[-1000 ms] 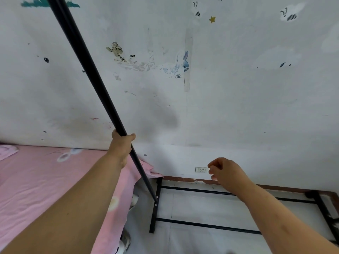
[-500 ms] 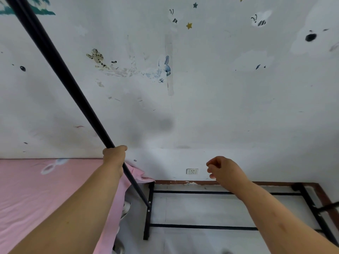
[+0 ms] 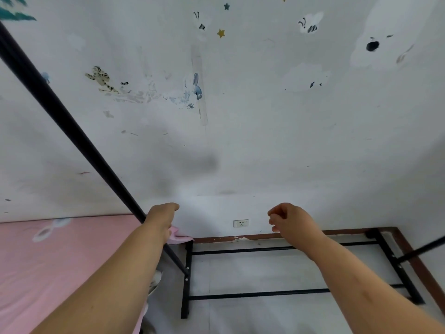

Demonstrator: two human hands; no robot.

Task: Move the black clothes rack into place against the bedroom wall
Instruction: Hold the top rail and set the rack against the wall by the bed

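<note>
The black clothes rack stands by the white wall. Its left upright pole [image 3: 72, 126] slants from the top left down to the base frame [image 3: 240, 296] on the floor. A second upright [image 3: 421, 249] shows at the right edge. My left hand [image 3: 162, 219] lies over the left pole, fingers curled; the pole runs behind the wrist, so a grip is not visible. My right hand [image 3: 291, 222] hovers in the air above the base's rear bar, loosely curled, holding nothing.
A bed with a pink sheet [image 3: 60, 261] touches the rack's left side. A wall socket [image 3: 240, 223] sits just above the brown skirting [image 3: 265, 237]. A pale shoe [image 3: 154, 283] lies under the bed edge. Stickers dot the wall.
My left hand has slid down and to the right along the pole, from wrapping it squarely to lying across it. The view has turned right, showing more of the base frame.
</note>
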